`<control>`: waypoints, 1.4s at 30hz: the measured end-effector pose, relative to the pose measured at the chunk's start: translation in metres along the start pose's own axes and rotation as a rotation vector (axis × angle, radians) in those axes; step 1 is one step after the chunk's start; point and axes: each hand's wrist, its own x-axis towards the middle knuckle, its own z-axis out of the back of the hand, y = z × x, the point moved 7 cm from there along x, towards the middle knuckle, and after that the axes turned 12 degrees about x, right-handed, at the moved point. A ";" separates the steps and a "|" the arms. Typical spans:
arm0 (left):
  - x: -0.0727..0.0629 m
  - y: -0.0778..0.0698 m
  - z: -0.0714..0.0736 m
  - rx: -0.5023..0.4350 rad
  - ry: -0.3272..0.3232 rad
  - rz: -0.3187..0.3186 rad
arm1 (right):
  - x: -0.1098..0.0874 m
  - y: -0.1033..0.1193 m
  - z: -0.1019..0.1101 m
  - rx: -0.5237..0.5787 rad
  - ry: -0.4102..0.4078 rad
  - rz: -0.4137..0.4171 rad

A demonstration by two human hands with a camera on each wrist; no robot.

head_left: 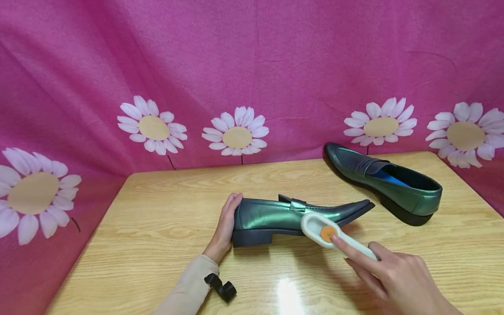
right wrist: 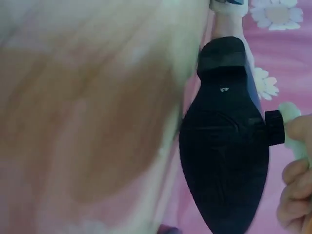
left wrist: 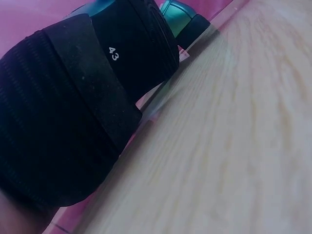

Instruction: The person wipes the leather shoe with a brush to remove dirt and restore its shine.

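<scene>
A shiny green-black loafer lies sideways in front of me in the head view, its toe to the right. My left hand grips it around the heel. Its dark sole, marked 43, shows in the left wrist view, raised off the wood. My right hand holds a white-handled shoe brush with one fingertip on its orange button. In the right wrist view the brush's black bristles are against the side of the shoe; the fingers curl around the handle.
A matching loafer with a blue insole stands upright at the back right of the wooden table. Behind the table hangs a pink cloth printed with daisies. A black strap dangles by the left sleeve.
</scene>
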 end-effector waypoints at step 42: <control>0.000 0.002 0.000 -0.016 0.012 0.022 | 0.007 -0.010 0.007 0.024 -0.071 0.039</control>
